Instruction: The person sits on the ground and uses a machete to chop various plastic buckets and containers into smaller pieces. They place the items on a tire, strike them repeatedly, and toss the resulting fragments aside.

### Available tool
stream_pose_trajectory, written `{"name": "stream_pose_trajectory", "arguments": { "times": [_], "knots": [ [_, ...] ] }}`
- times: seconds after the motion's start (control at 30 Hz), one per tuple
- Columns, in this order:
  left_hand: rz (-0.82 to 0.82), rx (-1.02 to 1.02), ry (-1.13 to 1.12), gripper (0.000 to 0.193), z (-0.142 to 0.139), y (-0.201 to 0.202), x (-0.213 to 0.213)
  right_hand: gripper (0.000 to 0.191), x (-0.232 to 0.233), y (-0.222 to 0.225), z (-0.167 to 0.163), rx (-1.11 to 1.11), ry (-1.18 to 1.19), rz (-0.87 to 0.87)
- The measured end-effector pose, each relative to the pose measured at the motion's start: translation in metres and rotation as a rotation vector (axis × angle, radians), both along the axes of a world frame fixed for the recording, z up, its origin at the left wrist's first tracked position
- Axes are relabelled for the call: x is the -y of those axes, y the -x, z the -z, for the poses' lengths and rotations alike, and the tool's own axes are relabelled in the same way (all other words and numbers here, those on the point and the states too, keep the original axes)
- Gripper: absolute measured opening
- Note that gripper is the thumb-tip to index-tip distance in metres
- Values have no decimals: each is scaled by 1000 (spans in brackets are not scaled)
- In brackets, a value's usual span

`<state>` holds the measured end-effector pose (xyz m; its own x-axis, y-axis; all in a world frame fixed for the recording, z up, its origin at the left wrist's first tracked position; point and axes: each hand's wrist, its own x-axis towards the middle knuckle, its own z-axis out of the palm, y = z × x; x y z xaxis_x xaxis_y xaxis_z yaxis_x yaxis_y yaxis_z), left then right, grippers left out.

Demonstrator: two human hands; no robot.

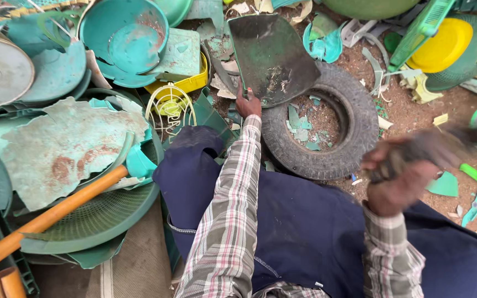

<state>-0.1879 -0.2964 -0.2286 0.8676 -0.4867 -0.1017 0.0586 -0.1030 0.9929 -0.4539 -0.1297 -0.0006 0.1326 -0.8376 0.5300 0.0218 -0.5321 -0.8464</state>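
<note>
Across the middle of the frame, a person sits on the dirt ground with legs in dark blue cloth, working among broken green plastic. The left hand (248,104) is closed on the near edge of a dark green plastic sheet (271,55), holding it tilted over the rim of an old tyre (321,129). The right hand (397,179), at centre right, is clenched around a dark tool handle (459,138); both are blurred, so what kind of tool it is cannot be told.

By my reading, the step in hand is breaking the sheet over the tyre, with the blow in mid-swing. A clean strike calls for landing well above the left fingers, on the part of the sheet over the tyre's hollow, where chips already lie.

Room is tight to the left, where a cracked basin (123,41), a mesh basket (100,218) and an orange handle (56,212) crowd close. Bare dirt (415,110) to the right of the tyre leaves space for the swing.
</note>
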Motion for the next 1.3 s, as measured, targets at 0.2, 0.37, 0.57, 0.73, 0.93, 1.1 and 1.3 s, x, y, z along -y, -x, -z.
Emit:
{"name": "stream_pose_trajectory", "arguments": {
  "times": [0.2,0.37,0.57,0.73,0.93,1.1,1.3],
  "knots": [
    [-7,-56,-62,54,13,-4,3,51,-16,25,169,-1033,-333,170],
    [-148,-68,-33,41,19,-1,4,52,-28,75,214,-1201,-513,157],
    [-135,-157,-102,46,27,-1,-2,47,-50,44,112,-631,-530,186],
    [-60,-148,-247,50,-4,-21,8,35,-44,2,20,-221,-132,31],
    [39,-20,-366,52,-67,-76,33,37,-40,-18,-5,-252,-141,108],
    [192,-127,-544,50,-79,-101,45,55,-47,-17,4,-40,-13,78],
    [20,-76,-491,51,-86,-88,56,57,-48,-9,1,277,94,51]
  ]
}}
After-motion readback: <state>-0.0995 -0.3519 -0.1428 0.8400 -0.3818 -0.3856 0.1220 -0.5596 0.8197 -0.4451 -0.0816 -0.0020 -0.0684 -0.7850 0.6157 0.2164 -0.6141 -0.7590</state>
